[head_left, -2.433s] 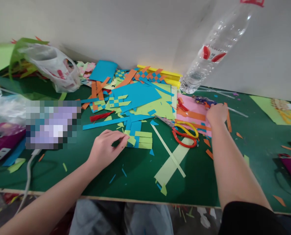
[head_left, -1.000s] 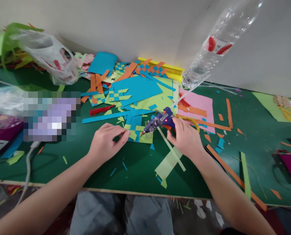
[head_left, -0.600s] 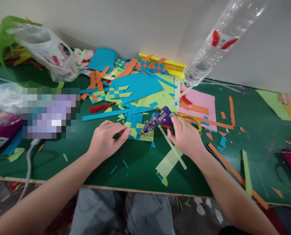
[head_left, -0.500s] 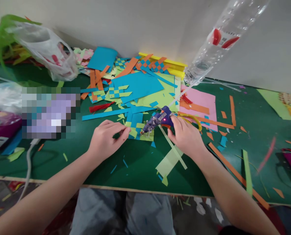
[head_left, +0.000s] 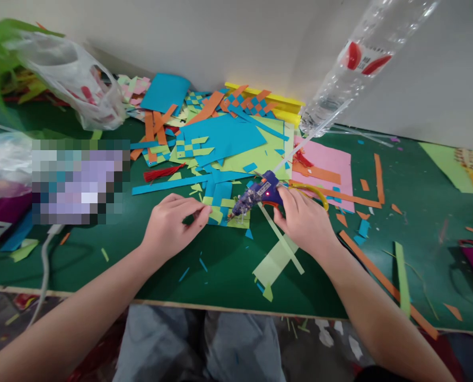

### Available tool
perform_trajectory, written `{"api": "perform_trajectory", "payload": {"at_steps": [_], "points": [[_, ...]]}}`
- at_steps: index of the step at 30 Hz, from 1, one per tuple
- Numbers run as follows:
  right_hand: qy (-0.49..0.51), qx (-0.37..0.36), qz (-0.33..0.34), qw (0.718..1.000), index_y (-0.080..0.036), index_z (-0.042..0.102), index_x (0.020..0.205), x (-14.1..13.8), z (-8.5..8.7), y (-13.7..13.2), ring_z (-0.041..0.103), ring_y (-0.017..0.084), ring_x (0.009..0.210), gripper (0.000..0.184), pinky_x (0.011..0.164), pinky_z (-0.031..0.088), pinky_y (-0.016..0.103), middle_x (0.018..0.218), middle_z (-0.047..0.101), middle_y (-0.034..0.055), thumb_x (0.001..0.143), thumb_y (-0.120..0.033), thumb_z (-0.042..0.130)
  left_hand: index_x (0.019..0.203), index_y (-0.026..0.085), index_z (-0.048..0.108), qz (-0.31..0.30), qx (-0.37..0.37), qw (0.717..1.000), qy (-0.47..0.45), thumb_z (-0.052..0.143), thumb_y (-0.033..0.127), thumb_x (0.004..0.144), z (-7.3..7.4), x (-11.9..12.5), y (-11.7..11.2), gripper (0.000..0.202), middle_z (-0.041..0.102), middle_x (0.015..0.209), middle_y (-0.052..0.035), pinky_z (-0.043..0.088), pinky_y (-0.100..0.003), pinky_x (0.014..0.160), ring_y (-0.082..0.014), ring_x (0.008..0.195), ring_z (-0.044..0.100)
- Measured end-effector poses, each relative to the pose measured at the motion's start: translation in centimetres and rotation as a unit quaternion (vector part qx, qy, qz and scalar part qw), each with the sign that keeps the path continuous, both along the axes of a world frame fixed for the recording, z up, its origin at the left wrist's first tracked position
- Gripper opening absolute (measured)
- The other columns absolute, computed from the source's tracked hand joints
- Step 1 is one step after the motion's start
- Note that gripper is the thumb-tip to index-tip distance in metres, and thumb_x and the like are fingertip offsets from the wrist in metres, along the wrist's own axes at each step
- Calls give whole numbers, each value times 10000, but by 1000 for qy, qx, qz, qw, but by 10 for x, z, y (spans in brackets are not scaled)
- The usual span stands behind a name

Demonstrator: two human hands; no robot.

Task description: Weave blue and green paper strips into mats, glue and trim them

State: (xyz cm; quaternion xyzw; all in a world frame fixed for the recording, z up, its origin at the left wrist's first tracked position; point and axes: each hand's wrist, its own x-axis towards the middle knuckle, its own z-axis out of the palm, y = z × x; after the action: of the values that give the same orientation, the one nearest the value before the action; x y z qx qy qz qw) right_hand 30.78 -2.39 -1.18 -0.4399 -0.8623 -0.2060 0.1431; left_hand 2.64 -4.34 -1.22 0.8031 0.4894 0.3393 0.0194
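My right hand is wrapped round the handle of a blue hot glue gun, whose small red light is lit. A pale glue stick juts from its back end. The nozzle points down and left, at woven blue and green paper strips on the table. At the left edge of this weave, my left hand has thumb and fingers pinched together on a green strip end. Whether the nozzle touches the paper, I cannot tell.
Blue paper, a pink sheet and yellow-handled scissors lie beyond my hands. A clear plastic bottle leans at the back right. To the left are a blurred-out device with a white cable and a plastic bag.
Both hands and the glue gun stay almost where they were. The whole view has shifted very slightly.
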Motion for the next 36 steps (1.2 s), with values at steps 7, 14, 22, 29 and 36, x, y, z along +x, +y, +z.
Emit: {"api": "perform_trajectory", "payload": {"at_steps": [7,14,22,29,36], "points": [[-3,3,2,1000,-39,512,1194,1,2,0,666,258,868,340,691,546,360,1009,677,186,924,-218,412,690,206,674,-3,6,1000,2,525,277,897,-1,-1,0,265,710,658,14,481,-266,633,-134,603,626],[-5,6,6,1000,-36,524,1184,1,4,0,661,256,860,337,686,540,360,976,679,175,920,-213,413,672,211,662,7,-2,1000,4,498,306,907,0,0,1,302,713,665,15,483,-270,643,-135,602,624],[-5,35,9,999,-31,554,1154,2,5,-1,664,235,795,330,656,536,337,952,691,160,899,-210,443,690,200,665,-6,20,1000,3,522,263,900,1,1,0,262,710,655,13,479,-267,632,-132,591,621],[16,34,14,999,-48,554,1152,4,8,-2,661,230,825,342,683,540,327,936,690,140,882,-240,470,690,205,659,-3,18,1000,7,519,265,900,1,1,1,259,712,659,19,476,-265,642,-135,601,624],[26,48,21,998,-69,540,1161,10,12,-1,656,218,834,354,662,527,310,920,687,121,881,-276,475,686,173,660,-13,45,999,13,546,231,890,1,1,1,240,702,635,5,472,-250,624,-129,584,620]]}}
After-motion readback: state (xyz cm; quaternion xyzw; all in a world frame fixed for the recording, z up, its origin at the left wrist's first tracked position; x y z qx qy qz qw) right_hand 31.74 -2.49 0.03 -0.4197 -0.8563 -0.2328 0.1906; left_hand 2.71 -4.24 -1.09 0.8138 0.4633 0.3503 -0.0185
